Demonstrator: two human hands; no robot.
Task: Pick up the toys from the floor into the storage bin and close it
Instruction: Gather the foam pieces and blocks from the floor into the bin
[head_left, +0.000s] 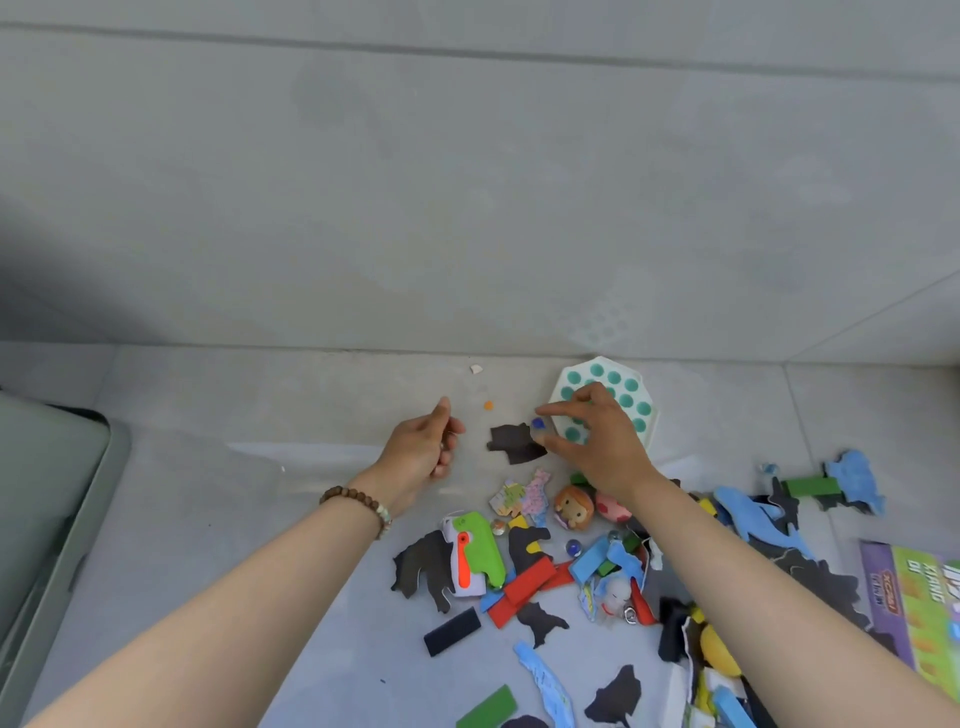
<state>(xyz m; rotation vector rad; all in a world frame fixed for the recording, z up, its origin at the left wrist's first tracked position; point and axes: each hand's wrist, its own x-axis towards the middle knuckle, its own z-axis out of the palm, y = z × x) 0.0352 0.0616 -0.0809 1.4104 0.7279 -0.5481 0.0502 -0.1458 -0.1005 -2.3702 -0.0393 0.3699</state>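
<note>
Two hands out: the right hand (597, 441) has thumb and forefinger apart either side of a blue bead (538, 423), not gripping it, a black cutout (511, 444) just below. The left hand (423, 447) is curled, round what I cannot tell; toys (524, 566) lie behind the right wrist, the bin (52, 519) well left

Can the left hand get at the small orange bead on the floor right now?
Probably yes. The small round orange bead lies bare on the grey tiled floor just right of the left hand; nothing covers it.
</note>
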